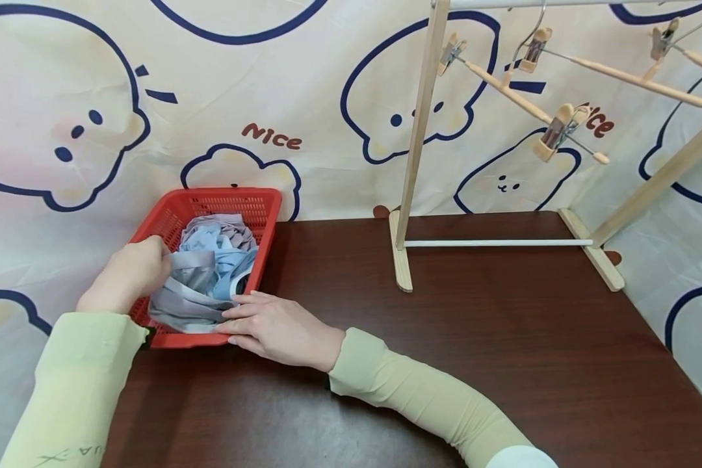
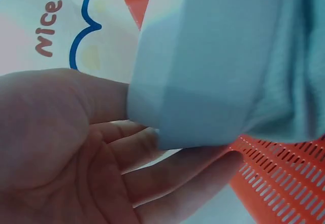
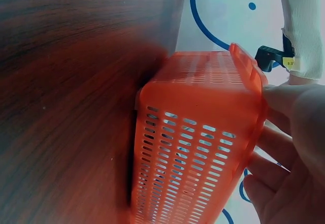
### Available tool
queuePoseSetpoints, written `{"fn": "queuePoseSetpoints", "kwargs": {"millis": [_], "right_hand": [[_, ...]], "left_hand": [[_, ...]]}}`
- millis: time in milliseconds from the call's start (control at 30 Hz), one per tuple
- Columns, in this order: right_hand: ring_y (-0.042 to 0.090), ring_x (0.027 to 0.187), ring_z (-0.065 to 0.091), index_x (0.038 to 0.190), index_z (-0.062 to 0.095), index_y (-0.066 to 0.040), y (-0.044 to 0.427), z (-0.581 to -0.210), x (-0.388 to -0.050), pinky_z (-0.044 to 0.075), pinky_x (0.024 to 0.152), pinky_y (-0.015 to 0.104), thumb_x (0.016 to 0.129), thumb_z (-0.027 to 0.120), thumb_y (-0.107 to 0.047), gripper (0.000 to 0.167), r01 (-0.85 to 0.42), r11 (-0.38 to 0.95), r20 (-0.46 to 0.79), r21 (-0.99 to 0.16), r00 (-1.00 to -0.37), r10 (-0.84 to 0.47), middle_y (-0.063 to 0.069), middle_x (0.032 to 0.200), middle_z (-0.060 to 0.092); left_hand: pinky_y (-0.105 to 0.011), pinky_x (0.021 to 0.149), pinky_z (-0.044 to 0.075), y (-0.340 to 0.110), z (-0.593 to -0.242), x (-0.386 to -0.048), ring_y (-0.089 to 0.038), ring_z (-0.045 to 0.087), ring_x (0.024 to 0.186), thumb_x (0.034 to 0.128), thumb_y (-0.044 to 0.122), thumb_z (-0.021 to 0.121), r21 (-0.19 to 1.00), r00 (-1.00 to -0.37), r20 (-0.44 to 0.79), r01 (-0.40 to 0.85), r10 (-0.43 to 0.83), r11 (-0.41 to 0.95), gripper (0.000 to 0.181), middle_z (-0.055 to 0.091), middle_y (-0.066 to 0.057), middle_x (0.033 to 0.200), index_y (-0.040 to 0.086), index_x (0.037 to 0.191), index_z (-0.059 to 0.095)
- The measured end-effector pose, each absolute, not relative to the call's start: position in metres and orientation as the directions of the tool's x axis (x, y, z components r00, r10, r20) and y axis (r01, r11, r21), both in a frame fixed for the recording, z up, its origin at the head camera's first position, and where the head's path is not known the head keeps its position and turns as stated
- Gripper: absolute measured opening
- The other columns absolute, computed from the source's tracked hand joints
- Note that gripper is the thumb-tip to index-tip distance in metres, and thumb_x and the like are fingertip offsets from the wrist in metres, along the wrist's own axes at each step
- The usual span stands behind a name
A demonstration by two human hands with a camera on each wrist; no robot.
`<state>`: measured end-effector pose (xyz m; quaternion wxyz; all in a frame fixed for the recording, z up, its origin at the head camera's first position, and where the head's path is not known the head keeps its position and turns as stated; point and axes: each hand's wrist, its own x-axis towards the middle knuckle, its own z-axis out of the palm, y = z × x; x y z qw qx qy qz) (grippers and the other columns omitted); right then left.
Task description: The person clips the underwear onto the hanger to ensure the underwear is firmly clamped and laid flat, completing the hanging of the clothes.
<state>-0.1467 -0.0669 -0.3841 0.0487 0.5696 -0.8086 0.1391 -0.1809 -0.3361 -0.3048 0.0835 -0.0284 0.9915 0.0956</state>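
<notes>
A red plastic basket (image 1: 210,195) stands at the table's left, holding crumpled clothes. My left hand (image 1: 130,273) pinches the waistband of a grey garment (image 1: 190,305) between thumb and fingers at the basket's left side. That garment's wide, pale waistband (image 2: 198,71) fills much of the left wrist view. My right hand (image 1: 281,328) lies over the basket's near right corner, its fingers extended toward the grey garment. In the right wrist view, the right hand's fingers (image 3: 269,170) are at the basket's rim. Light blue clothing (image 1: 210,240) and a mauve piece (image 1: 231,226) are bunched behind the grey one.
A wooden drying rack (image 1: 418,130) stands at the back right, with a white crossbar (image 1: 497,243) low between its feet. Clip hangers (image 1: 509,94) hang from its top rail. Patterned cloth (image 1: 316,84) covers the walls behind the dark wooden table (image 1: 444,344).
</notes>
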Motion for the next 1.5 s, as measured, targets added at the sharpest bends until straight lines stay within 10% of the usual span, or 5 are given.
{"fn": "queuePoseSetpoints", "kwargs": {"millis": [633,1000,1500], "right_hand": [[0.013,0.145,0.036,0.145,0.058,-0.023,-0.068,-0.386,-0.146,0.007,0.117,0.020,0.105,0.057,-0.036,0.042,-0.933,0.320,0.242,-0.165,-0.353,-0.904,-0.004,0.147,0.055],[0.012,0.149,0.026,0.150,0.053,-0.019,-0.062,-0.387,-0.147,0.006,0.115,0.017,0.104,0.060,-0.036,0.049,-0.921,0.323,0.227,-0.217,-0.370,-0.901,-0.001,0.156,0.045],[0.013,0.122,0.048,0.136,0.050,-0.008,-0.038,-0.364,-0.164,0.035,0.106,0.018,0.083,0.084,-0.043,0.072,-0.835,0.361,0.628,-0.415,-0.550,-0.551,0.004,0.135,0.052]], "left_hand": [[-0.059,0.073,0.048,-0.301,-0.292,-0.176,-0.051,0.056,0.093,0.1086,0.024,0.039,0.468,-0.956,0.239,-0.041,-0.172,0.883,0.039,0.055,-0.039,0.112,-0.011,0.127,0.044],[-0.040,0.065,0.048,-0.271,-0.279,-0.171,-0.043,0.064,0.087,0.1084,0.029,0.042,0.527,-0.892,0.407,0.052,-0.198,0.848,0.040,0.064,-0.035,0.118,-0.005,0.130,0.048],[-0.012,0.076,0.045,-0.226,-0.275,-0.158,-0.031,0.069,0.092,0.1059,0.023,0.053,0.576,-0.820,0.560,0.284,-0.116,0.767,0.029,0.070,-0.021,0.114,-0.003,0.119,0.054]]}}
